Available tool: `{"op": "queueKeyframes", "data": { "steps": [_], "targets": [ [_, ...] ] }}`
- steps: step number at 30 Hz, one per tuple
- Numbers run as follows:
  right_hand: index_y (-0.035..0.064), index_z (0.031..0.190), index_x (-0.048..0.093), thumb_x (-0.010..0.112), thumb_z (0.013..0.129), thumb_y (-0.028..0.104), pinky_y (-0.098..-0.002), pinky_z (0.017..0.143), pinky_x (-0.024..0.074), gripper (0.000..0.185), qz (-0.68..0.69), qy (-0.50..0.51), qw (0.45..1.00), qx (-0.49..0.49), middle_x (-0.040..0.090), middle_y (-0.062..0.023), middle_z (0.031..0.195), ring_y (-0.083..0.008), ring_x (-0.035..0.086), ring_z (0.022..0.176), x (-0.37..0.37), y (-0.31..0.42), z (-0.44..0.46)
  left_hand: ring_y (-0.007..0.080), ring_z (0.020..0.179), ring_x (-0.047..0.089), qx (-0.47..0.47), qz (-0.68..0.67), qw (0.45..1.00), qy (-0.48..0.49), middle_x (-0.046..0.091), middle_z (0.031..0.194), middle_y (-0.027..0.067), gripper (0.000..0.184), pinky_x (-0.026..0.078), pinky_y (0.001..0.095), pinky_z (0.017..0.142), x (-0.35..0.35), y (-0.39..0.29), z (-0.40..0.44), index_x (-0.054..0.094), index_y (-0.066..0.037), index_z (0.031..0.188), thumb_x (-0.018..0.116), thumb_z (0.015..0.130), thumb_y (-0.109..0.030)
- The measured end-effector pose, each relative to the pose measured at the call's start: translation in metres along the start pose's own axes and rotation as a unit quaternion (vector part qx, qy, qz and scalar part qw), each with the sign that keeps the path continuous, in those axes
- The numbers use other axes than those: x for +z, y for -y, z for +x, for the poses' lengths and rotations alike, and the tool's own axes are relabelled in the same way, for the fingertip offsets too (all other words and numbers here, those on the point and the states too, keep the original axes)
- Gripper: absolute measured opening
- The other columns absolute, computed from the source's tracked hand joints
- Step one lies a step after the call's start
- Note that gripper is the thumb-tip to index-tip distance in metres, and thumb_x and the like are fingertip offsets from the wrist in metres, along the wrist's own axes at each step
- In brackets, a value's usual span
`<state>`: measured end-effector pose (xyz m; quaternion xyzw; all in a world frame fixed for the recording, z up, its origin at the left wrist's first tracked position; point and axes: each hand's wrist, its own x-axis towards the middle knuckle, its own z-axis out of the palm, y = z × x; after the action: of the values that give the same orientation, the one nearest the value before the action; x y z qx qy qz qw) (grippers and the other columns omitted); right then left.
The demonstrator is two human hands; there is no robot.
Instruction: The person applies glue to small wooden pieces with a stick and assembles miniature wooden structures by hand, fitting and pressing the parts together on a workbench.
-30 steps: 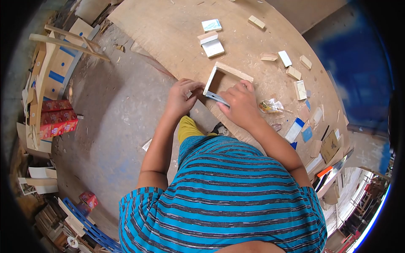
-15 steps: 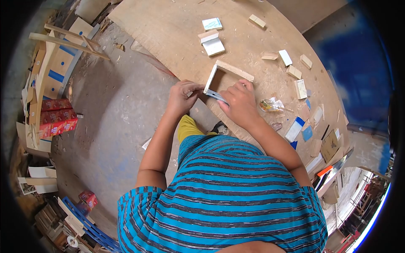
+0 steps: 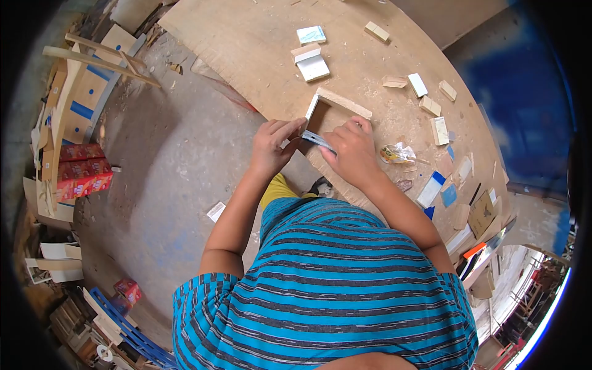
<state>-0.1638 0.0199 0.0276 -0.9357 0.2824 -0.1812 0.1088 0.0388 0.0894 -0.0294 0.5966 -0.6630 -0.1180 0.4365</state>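
Observation:
A small wooden frame (image 3: 344, 103) lies at the near edge of the worktable, its bare wood far side and pale left side meeting at a corner. Its near side is a grey-blue strip (image 3: 319, 140). My right hand (image 3: 350, 151) is closed over the right end of the frame, hiding that side, with the thumb along the strip. At the near left corner, my left hand (image 3: 271, 145) has its fingers and thumb around the frame. Whether a small thing sits between those fingertips I cannot tell.
Several wooden blocks (image 3: 430, 106) lie scattered on the worktable (image 3: 246, 68). White-faced pieces (image 3: 313, 68) are beyond the frame. A crumpled wrapper (image 3: 398, 153) and a blue-ended block (image 3: 430, 189) lie to the right. Red cartons (image 3: 84, 177) stand at the far left.
My left hand has shifted slightly up and right, its fingers moving from a pinch beside the corner onto the frame's left side. My right hand and the frame have barely moved.

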Motion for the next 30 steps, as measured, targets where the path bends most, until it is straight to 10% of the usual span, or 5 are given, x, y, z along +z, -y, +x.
{"op": "queueKeyframes", "data": {
  "steps": [23, 30],
  "targets": [
    [0.0091, 0.089, 0.072, 0.074, 0.078, 0.021, -0.0468, 0.103, 0.0346, 0.016, 0.001, 0.000, 1.000, 0.006, 0.066, -0.0052, 0.080, -0.0225, 0.059, 0.090, 0.001, 0.001, -0.001, 0.0261, 0.073, 0.064, 0.024, -0.028, 0.999, -0.005, 0.069, 0.081, 0.0083, 0.038, 0.051, 0.0364, 0.066, -0.001, 0.008, 0.002, 0.074, -0.011, 0.110, 0.077, 0.073, -0.008],
    [0.0101, 0.091, 0.072, 0.073, 0.078, 0.021, -0.0472, 0.103, 0.0342, 0.016, 0.000, 0.000, 1.000, 0.012, 0.065, -0.0051, 0.081, -0.0225, 0.059, 0.089, 0.001, 0.001, -0.004, 0.0256, 0.081, 0.066, -0.012, -0.056, 0.997, 0.050, 0.071, 0.088, 0.0077, 0.061, 0.052, 0.0365, 0.076, -0.013, 0.003, 0.004, 0.066, -0.012, 0.127, 0.084, 0.069, -0.020]
  ]
}}
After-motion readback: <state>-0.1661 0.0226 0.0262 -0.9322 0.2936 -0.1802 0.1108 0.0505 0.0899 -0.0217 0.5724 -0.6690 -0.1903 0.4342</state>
